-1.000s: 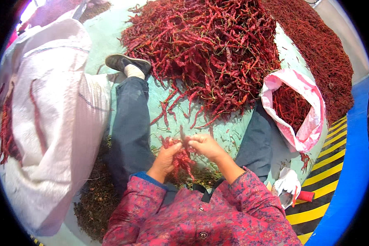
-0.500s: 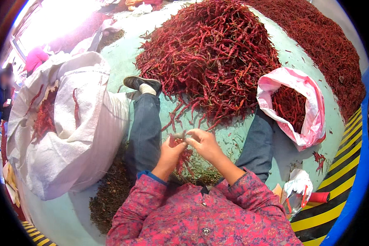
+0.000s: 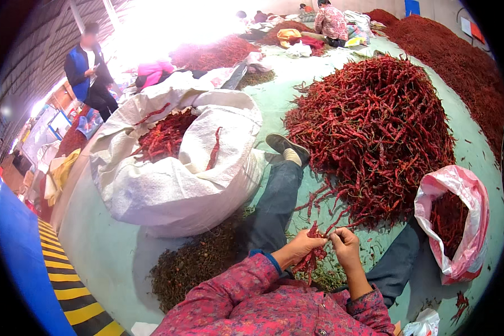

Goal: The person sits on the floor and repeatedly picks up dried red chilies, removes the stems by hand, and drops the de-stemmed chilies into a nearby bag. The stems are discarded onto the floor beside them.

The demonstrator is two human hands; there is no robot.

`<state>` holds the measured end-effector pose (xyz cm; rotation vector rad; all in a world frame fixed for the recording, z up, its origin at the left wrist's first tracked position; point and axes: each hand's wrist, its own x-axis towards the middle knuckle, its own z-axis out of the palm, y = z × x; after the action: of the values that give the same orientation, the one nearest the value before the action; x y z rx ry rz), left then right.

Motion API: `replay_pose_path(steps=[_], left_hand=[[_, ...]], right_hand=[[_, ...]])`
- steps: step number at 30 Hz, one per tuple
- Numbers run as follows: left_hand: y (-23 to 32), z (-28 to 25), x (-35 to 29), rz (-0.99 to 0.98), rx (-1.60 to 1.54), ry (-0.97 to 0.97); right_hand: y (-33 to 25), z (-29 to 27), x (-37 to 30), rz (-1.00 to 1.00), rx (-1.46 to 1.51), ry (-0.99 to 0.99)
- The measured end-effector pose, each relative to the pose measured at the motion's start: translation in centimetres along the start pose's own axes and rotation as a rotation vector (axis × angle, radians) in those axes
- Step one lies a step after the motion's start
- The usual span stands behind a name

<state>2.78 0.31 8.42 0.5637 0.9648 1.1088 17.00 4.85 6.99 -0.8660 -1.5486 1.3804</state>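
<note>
My left hand (image 3: 295, 249) is closed round a small bunch of dried red chilies (image 3: 310, 262), whose ends stick out above and below the fingers. Close beside it, my right hand (image 3: 348, 251) pinches the end of a dried chili between thumb and fingertips. Both hands are between my outstretched legs, over a scatter of greenish stems (image 3: 326, 277). Just beyond lies a large heap of dried red chilies (image 3: 375, 140). To the left, a big white woven sack (image 3: 176, 193) stands open with red chilies inside.
A pink and white bag (image 3: 475, 221) of chilies stands at the right. Brown stem debris (image 3: 187, 274) lies by my left leg. A wide chili bank (image 3: 448, 67) fills the far right. One person (image 3: 89, 73) stands at far left; another (image 3: 331, 22) sits at the back.
The view has swung left and up, so everything sits lower and further right. My left hand now shows a fuller bunch of chilies; my right hand still pinches close beside it.
</note>
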Motion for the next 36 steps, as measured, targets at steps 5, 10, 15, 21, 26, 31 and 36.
replay_pose_path(steps=[5,10,15,21,26,31,36], left_hand=[[-0.8,-0.6,0.2,0.005,0.161,-0.029],[-1.0,-0.1,0.1,0.062,0.116,0.014],[-0.3,0.8,0.5,0.039,0.143,0.094],[0.3,-0.3,3.5,0.16,0.196,0.176],[6.6,-0.7,1.2,0.221,-0.56,-0.175],[6.2,-0.5,0.5,0.242,-0.677,-0.276],[6.0,0.8,0.4,0.228,-0.729,-0.317]], right_hand=[[-0.5,-0.7,-0.7,0.12,0.096,-0.055],[-2.4,0.1,-0.7,-0.17,-0.112,-0.021],[-3.4,-0.1,-0.3,-0.571,-0.638,-0.055],[-6.8,1.1,-0.5,-0.615,-0.372,-0.09],[-3.5,-4.9,-1.8,-0.268,-0.465,-0.082],[-5.9,-4.0,-1.7,0.225,0.01,-0.11],[-6.9,-1.7,-0.5,0.159,0.303,-0.186]])
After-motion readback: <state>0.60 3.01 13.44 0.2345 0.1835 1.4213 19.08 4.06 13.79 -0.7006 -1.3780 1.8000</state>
